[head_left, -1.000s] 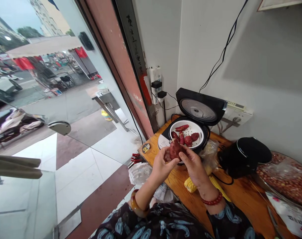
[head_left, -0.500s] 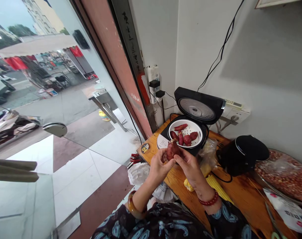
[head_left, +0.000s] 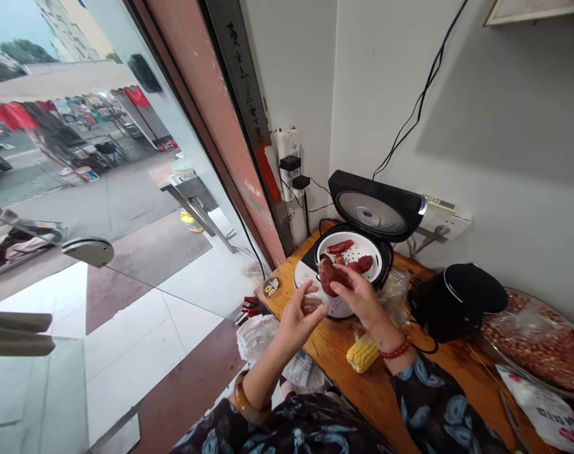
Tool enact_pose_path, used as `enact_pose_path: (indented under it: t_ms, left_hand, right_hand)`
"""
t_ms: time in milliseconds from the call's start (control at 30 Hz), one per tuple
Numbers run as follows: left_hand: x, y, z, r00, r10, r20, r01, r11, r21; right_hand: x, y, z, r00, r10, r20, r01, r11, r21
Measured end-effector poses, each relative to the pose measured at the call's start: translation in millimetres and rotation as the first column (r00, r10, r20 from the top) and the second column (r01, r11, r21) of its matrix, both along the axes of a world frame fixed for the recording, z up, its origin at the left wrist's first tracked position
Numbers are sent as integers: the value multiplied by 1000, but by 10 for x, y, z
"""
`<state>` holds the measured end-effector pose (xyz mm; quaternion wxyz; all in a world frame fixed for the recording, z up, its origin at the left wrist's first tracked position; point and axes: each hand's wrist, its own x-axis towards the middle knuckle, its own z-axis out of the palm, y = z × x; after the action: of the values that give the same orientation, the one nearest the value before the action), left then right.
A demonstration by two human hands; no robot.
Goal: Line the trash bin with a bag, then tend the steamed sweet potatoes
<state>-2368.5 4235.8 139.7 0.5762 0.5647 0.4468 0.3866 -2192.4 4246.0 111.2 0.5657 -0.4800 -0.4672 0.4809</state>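
My right hand point(head_left: 360, 295) grips a red-skinned sweet potato point(head_left: 330, 275) just in front of the rice cooker point(head_left: 309, 255). Apart from it, on the left, my left hand point(head_left: 302, 313) has its fingers spread and holds nothing. The cooker's lid point(head_left: 372, 211) stands raised. Inside sits a white steamer basket point(head_left: 357, 240) with holes, bearing several more red sweet potatoes point(head_left: 340, 246), some partly hidden behind the held one. A piece of yellow corn point(head_left: 362, 354) lies on the wooden table below my right wrist.
A clear plastic bag point(head_left: 394, 289) lies right of the cooker. Beyond it are a black pitcher-like container point(head_left: 450, 302) and a wide tray of peanuts point(head_left: 537, 334) under plastic. Scissors point(head_left: 512, 416) and a white packet point(head_left: 546, 403) lie nearer me. A glass door point(head_left: 187, 157) is on the left.
My left hand has let go of the sweet potato and moved slightly down and left. My right hand now holds it alone, closer to the basket. The view has shifted slightly.
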Motion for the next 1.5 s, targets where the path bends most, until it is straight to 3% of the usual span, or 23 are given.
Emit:
enact_pose_path:
  t_ms: [67,100,133,200,233,467,667,967,1500]
  left_hand:
    - [-116,-20,-65,1000,25,6,-25,999,-44]
    - [-183,-37,-94,999,33,-12,-34,997,-66]
    - [-252,-54,-117,998,41,-37,-44,995,-87]
    - [-380,-83,-147,994,62,-89,-72,990,-120]
    - [-437,-92,-155,991,77,-106,-90,987,-130]
    - [-702,-45,-155,976,180,-118,-200,962,-185]
    - [-818,42,-153,960,258,-104,-274,941,-197]
    - [-956,129,-176,941,314,-123,-334,917,-218]
    - [-907,250,-270,947,285,-151,-312,928,-202]
  right_hand:
    - [266,264,-115,923,-116,367,109,993,39]
    - [407,398,-169,797,-152,584,151,987,51]
    - [545,528,-220,613,-152,775,178,983,53]
    - [781,759,-305,308,-102,946,193,980,43]
    - [871,855,-340,223,-73,972,184,982,32]
    - [980,1371,-497,12,95,995,9,995,-95]
    - [773,1735,-610,-65,92,994,-151,983,-101]
    - [747,1860,-874,-99,55,994,-224,972,-76]
    - [780,1909,-855,-65,65,996,-233,969,-78]
